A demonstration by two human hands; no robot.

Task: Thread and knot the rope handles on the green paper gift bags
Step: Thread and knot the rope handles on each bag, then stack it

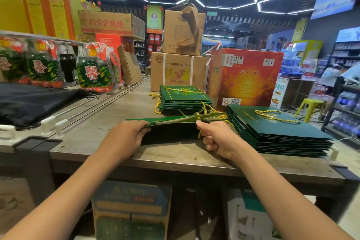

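A flat green paper gift bag [171, 121] is held edge-on just above the wooden table [175, 154], its mouth facing me. My left hand [126, 136] grips its left end, thumb on top. My right hand [216, 140] pinches a yellow rope [199, 133] that hangs down from the bag's rim near the middle. Behind lies a stack of green bags [183, 99] with yellow rope handles trailing out. A second, larger stack of green bags [278, 132] lies at the right, one yellow handle on top.
Cardboard boxes [177, 72] and a red-orange carton [245, 78] stand behind the stacks. Packaged bottles [93, 68] and a black cloth [33, 101] sit on the left shelf behind metal rails. Boxes lie under the table. A green stool [309, 107] stands at right.
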